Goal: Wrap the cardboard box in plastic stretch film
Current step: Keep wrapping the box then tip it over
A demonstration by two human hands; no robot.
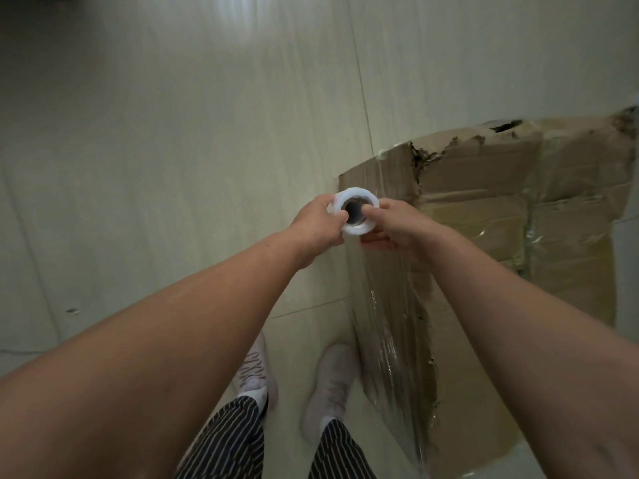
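A large, torn cardboard box [491, 209] stands on the floor to my right, its near side covered in shiny clear film [390, 340]. I hold a white roll of stretch film [356, 210] upright at the box's near corner, seen end-on with its dark core. My left hand [320, 226] grips the roll's left side, thumb at the core. From the right, my right hand [390, 228] grips it, thumb on the rim, fingers underneath. Film runs from the roll down along the box side.
Pale tiled floor [173, 167] spreads to the left and ahead. My feet in light shoes [332, 385] and striped trousers stand close beside the box's near side. A dark shape sits at the top left corner.
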